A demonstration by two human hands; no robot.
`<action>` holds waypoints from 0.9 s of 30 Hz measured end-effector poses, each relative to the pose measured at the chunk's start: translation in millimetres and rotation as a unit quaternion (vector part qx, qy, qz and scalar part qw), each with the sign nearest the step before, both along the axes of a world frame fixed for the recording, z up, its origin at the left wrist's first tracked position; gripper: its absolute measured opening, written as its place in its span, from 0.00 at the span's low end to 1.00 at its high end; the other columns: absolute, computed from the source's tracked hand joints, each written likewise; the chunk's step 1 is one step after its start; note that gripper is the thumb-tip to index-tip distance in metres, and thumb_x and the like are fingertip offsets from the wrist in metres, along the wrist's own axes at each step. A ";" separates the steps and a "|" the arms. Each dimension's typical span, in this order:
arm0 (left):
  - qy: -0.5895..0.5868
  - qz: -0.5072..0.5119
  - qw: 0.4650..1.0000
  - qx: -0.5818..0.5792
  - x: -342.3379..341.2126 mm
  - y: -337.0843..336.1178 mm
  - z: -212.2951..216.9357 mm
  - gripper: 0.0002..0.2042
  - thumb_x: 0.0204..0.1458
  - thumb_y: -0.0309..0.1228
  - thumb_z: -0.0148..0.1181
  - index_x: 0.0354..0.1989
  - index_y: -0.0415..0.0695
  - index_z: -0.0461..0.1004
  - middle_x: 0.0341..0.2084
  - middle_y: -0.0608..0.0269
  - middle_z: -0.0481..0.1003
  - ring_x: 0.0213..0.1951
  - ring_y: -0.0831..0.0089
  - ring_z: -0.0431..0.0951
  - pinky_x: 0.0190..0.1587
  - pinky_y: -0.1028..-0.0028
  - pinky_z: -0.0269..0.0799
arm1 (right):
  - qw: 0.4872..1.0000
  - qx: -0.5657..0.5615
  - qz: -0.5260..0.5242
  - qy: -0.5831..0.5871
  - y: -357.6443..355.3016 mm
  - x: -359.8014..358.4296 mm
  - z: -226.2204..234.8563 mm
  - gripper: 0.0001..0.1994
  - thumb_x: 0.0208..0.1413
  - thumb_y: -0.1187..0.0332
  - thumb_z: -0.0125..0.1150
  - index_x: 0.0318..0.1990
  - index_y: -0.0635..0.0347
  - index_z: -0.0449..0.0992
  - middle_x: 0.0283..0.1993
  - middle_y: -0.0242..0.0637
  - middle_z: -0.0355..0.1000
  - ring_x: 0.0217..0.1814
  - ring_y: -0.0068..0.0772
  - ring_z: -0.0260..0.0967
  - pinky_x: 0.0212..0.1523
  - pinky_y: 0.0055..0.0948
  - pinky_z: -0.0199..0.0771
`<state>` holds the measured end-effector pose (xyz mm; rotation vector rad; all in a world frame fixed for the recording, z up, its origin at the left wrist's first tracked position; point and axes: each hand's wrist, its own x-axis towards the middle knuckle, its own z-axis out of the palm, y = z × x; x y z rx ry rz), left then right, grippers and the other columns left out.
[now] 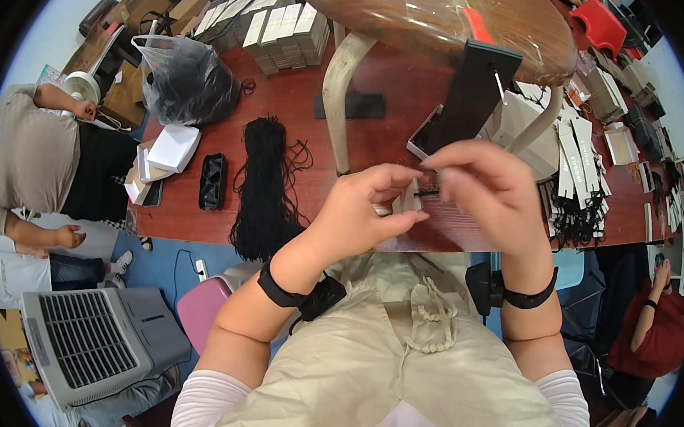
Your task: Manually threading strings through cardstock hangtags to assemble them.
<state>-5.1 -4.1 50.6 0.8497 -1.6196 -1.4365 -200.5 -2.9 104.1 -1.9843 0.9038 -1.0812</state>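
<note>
Beige apron [379, 372] lies nearest. Left hand [362, 207] pinches a small white card tag [410, 198]; right hand [488, 187], at 3 o'clock, closes on thin black cord [425, 193]. Keep both pinches firm, the cord taut.

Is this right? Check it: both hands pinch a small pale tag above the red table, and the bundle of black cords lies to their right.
Not quite. In the head view both hands, left hand and right hand, pinch the small pale tag above the red table, but the bundle of black cords lies to their left.

Small pale tag [410, 200] – upright between fingertips – thin black cord [425, 193] crossing it.
</note>
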 end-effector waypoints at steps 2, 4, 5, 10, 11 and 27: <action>0.012 -0.005 1.000 0.003 2.4 1.2 -8.2 0.20 0.43 0.22 0.67 0.48 0.36 0.72 0.42 0.60 0.75 0.45 0.76 0.74 0.51 0.73 0.72 | 0.926 0.112 0.105 -0.345 2.5 -7.7 -13.8 0.07 0.56 0.76 0.51 0.40 0.69 0.72 0.34 0.36 0.70 0.26 0.20 0.64 0.25 0.18 0.63; 0.024 -0.008 1.000 0.007 5.3 1.0 -19.7 0.21 0.43 0.22 0.68 0.48 0.36 0.73 0.43 0.60 0.75 0.46 0.76 0.74 0.53 0.73 0.71 | 0.910 0.129 0.131 -0.371 3.1 -7.7 -23.6 0.07 0.57 0.75 0.51 0.41 0.68 0.70 0.32 0.35 0.67 0.25 0.18 0.61 0.23 0.17 0.60; 0.018 -0.014 0.999 0.028 8.0 -1.7 -26.1 0.21 0.43 0.18 0.67 0.48 0.35 0.71 0.45 0.57 0.74 0.48 0.73 0.74 0.53 0.71 0.71 | 0.917 0.188 0.096 -0.338 4.2 -7.4 -26.5 0.07 0.57 0.74 0.51 0.41 0.68 0.70 0.31 0.33 0.66 0.25 0.17 0.60 0.23 0.17 0.59; 0.043 -0.030 0.995 0.086 14.8 -2.7 -40.2 0.21 0.42 0.13 0.64 0.47 0.34 0.71 0.47 0.55 0.73 0.50 0.68 0.74 0.54 0.68 0.72 | 0.996 0.058 0.020 0.058 2.5 -14.5 -61.4 0.07 0.57 0.70 0.53 0.35 0.66 0.73 0.29 0.38 0.70 0.27 0.34 0.67 0.31 0.30 0.66; 0.050 -0.034 0.996 0.062 15.2 -2.8 -40.6 0.20 0.42 0.13 0.64 0.47 0.34 0.72 0.48 0.55 0.73 0.50 0.67 0.74 0.54 0.68 0.72 | 0.992 0.047 0.049 0.108 2.9 -14.6 -61.9 0.08 0.56 0.69 0.54 0.32 0.66 0.73 0.30 0.43 0.71 0.31 0.42 0.69 0.34 0.34 0.67; -0.233 0.021 0.898 -0.373 -3.8 -2.4 -12.2 0.20 0.38 0.25 0.66 0.45 0.42 0.75 0.41 0.58 0.75 0.43 0.59 0.75 0.46 0.65 0.72 | 0.973 0.231 -0.024 -0.021 19.6 -1.6 -68.5 0.10 0.52 0.67 0.62 0.30 0.65 0.72 0.21 0.33 0.67 0.23 0.20 0.60 0.24 0.26 0.63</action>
